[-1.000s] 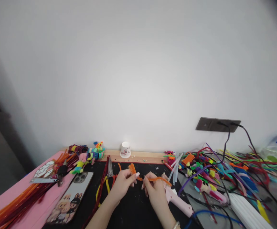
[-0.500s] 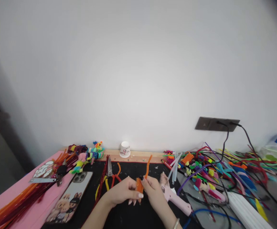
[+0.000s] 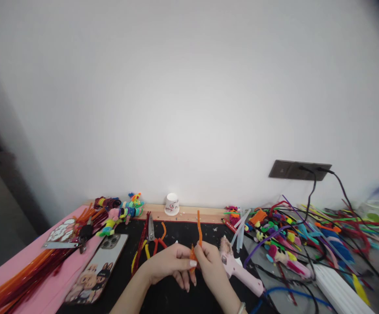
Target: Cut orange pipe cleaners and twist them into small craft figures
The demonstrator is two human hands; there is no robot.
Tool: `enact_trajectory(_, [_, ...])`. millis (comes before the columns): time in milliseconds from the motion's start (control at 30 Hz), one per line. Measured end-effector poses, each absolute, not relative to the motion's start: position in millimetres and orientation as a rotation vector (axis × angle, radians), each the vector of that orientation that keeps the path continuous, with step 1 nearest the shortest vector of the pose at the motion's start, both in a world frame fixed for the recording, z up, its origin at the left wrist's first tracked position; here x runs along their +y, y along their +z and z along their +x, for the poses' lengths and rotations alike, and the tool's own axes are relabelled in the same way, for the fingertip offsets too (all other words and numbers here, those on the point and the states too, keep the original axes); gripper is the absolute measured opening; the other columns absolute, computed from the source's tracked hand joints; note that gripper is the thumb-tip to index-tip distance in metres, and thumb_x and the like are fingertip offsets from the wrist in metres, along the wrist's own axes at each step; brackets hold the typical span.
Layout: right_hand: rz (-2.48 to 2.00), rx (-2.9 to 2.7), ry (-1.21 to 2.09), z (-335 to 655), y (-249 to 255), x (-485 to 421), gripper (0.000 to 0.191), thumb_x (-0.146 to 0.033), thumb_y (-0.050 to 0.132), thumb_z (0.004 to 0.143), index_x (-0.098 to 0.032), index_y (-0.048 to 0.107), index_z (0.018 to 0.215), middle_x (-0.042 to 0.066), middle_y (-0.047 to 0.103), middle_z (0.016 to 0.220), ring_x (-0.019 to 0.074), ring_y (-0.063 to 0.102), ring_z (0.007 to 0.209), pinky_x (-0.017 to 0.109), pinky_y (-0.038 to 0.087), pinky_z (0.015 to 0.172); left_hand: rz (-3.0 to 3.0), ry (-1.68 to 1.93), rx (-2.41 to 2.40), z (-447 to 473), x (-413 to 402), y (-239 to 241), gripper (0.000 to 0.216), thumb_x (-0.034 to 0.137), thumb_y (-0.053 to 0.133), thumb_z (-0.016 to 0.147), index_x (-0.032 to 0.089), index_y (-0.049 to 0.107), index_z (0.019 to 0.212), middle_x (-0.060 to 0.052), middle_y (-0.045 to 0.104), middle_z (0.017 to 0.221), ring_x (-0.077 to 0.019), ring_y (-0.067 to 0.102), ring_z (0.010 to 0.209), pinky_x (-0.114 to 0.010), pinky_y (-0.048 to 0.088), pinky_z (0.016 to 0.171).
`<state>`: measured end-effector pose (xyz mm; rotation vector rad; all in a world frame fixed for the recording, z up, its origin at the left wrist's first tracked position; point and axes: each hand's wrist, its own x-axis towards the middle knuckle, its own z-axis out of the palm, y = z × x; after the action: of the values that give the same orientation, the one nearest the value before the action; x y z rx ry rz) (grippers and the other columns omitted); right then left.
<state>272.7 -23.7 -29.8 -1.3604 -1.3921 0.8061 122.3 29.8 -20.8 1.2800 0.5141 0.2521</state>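
My left hand (image 3: 178, 265) is closed on a wound orange piece (image 3: 192, 257), with the thumb pressed over it. Fingers cover much of that piece. My right hand (image 3: 208, 261) pinches an orange pipe cleaner (image 3: 199, 226) at the piece's upper end, and the free length stands straight up above the fingers. Both hands meet over the black mat (image 3: 173, 296). Left of them lie scissors (image 3: 150, 230) with blades pointing to the wall. Close to the right wrist is a pink glue gun (image 3: 241, 274).
A phone (image 3: 96, 272) and bundled orange and dark red pipe cleaners (image 3: 22, 279) lie at left. A paper cup (image 3: 171, 205) stands upside down by the wall. Glue sticks (image 3: 240, 231), a pile of colourful pipe cleaners (image 3: 284, 235), black cords and a white power strip (image 3: 338, 290) fill the right.
The pipe cleaner's free end has swung from leaning right to nearly upright. The wound orange piece has turned and is more hidden between the fingers. The view has shifted slightly.
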Motion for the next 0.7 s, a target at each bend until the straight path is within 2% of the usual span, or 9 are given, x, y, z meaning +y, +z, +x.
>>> enact_trajectory(167, [-1.371,-1.334,0.690,276,-29,-22,0.038,-0.046,0.043,0.085,-0.020,0.042,0.057,-0.003,0.041,0.054,0.0122,0.036,0.053,0.026,0.027,0.051,1.264,0.397,0.594,127,29,-19,0.041,0.052,0.070,0.075,0.012,0.062,0.079,-0.007,0.072,0.071,-0.0106,0.063,0.053,-0.019,0.044,0.051])
enact_trajectory(367, [-1.403,-1.168,0.593,279,-28,-20,0.038,-0.048,0.048,0.081,-0.022,0.040,0.055,-0.005,0.037,0.051,0.0114,0.034,0.049,0.025,0.026,0.047,1.370,0.562,0.642,131,35,-21,0.045,0.057,0.059,0.082,0.014,0.054,0.069,0.001,0.060,0.058,-0.0072,0.049,0.045,-0.020,0.035,0.048])
enact_trajectory(500, [-1.359,-1.099,0.687,279,-32,-17,0.029,-0.047,0.055,0.078,-0.020,0.052,0.068,-0.006,0.041,0.050,0.0115,0.037,0.045,0.024,0.027,0.043,1.470,0.622,0.628,132,35,-20,0.047,0.058,0.055,0.084,0.016,0.048,0.064,0.007,0.045,0.054,-0.0066,0.038,0.047,-0.021,0.034,0.050])
enact_trajectory(600, [-1.315,-1.048,0.832,277,-33,-15,0.030,-0.049,0.059,0.075,-0.020,0.054,0.078,-0.007,0.044,0.046,0.0106,0.037,0.038,0.022,0.026,0.038,1.481,0.599,0.609,133,34,-22,0.047,0.061,0.054,0.084,0.017,0.050,0.068,0.005,0.047,0.058,-0.0080,0.041,0.050,-0.023,0.036,0.052])
enact_trajectory(700, [-1.281,-0.997,0.901,276,-31,-15,0.032,-0.051,0.061,0.073,-0.020,0.051,0.079,-0.008,0.046,0.044,0.0093,0.036,0.034,0.021,0.026,0.034,1.503,0.575,0.625,136,32,-23,0.049,0.063,0.051,0.084,0.016,0.052,0.072,0.005,0.049,0.057,-0.0084,0.043,0.048,-0.023,0.035,0.049])
